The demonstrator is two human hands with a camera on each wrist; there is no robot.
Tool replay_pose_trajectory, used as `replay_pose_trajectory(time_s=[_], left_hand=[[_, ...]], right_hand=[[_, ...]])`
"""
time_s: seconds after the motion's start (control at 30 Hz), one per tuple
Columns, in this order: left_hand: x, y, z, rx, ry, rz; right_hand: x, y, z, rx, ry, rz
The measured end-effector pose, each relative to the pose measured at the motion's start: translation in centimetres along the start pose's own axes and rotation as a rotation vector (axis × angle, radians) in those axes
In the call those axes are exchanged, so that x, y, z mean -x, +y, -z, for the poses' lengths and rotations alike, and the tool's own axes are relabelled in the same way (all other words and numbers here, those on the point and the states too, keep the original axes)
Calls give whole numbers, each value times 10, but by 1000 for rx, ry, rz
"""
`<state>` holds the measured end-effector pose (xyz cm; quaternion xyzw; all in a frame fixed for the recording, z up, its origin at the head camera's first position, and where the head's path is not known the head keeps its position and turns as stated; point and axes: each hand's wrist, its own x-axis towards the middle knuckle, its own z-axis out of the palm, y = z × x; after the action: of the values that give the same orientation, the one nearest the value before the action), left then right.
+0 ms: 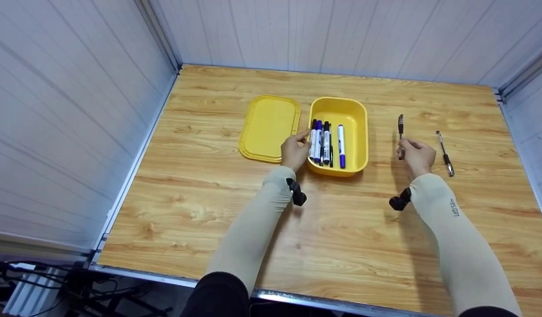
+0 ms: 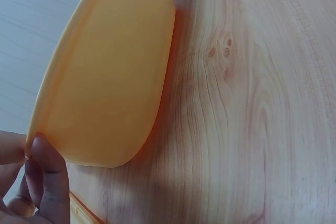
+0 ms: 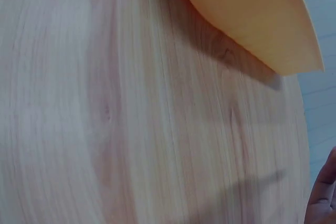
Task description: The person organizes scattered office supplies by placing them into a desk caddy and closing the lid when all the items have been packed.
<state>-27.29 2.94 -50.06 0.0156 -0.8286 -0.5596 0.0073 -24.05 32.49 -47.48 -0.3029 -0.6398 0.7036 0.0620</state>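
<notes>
A yellow plastic box [image 1: 361,132] stands in the middle of the table with several markers [image 1: 341,145] and dark pens lying in it, most of them along its left side. My left hand [image 1: 296,151] pinches the box's left rim between thumb and fingers; the left wrist view shows the thumb [image 2: 50,163] against the outer wall. To the right of the box, my right hand [image 1: 416,156] holds a black-capped pen [image 1: 401,125] by its lower part, its cap pointing away from me. In the right wrist view only the edge of that hand [image 3: 323,192] shows.
A second pen [image 1: 444,154] lies on the wooden table right of my right hand. The yellow lid [image 1: 271,125] lies flat, left of the box. White panels [image 1: 275,35] wall the table at the back and both sides; a metal strip [image 1: 297,299] runs along its front edge.
</notes>
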Motion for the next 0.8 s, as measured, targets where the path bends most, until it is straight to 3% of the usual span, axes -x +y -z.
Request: replay_pose_trajectory(time_s=[0.17,0.5,0.63,0.8], left_hand=[[0,-1,0,-14,-8,6],[-1,0,0,-3,-9,5],[0,0,0,8,-11,14],[-1,0,0,7,-5,13]], right_hand=[[-2,7,-4,-8,5,23],[-65,51,8,-105,-68,64],[-58,45,6,-104,-74,43],[-16,20,-7,-71,-54,51]])
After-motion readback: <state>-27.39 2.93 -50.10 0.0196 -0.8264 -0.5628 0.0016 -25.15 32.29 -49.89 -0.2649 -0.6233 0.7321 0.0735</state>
